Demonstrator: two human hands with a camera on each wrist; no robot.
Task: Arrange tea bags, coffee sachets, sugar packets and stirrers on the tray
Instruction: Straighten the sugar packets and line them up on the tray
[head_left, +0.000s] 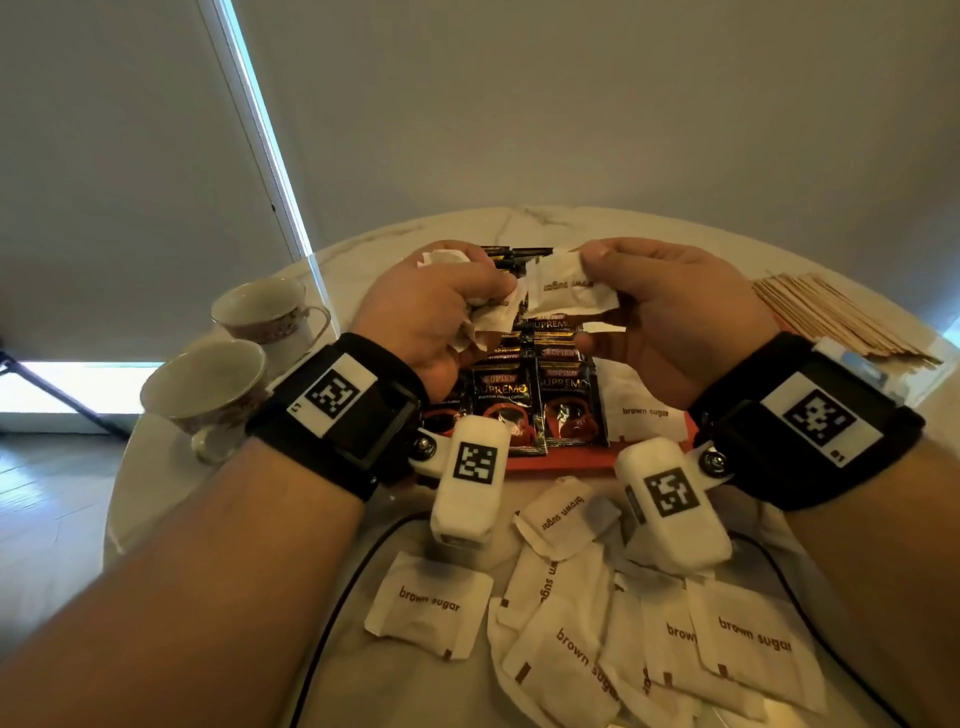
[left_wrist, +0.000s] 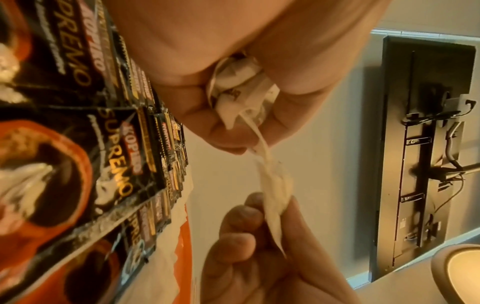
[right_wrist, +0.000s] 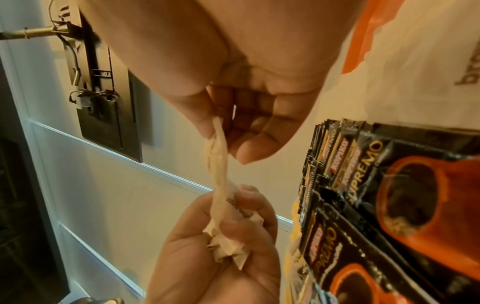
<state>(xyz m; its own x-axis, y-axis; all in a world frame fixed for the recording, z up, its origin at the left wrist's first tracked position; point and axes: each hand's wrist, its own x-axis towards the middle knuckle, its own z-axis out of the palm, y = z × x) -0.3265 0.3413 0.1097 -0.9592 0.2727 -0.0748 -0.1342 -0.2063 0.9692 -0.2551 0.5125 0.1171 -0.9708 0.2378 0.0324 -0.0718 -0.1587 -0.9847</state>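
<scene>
Two hands meet above the orange tray in the head view: the left hand fists crumpled white paper sugar packets; the right hand pinches one flat brown-sugar packet, long axis sideways. More lie on the round marble table. Wrist views show the pinched packet edge-on beside black coffee sachets and a pale panelled wall.

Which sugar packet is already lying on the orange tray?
The sugar packet right of the coffee sachets, under the right hand. The others lie loose on the table or are held up.
</scene>
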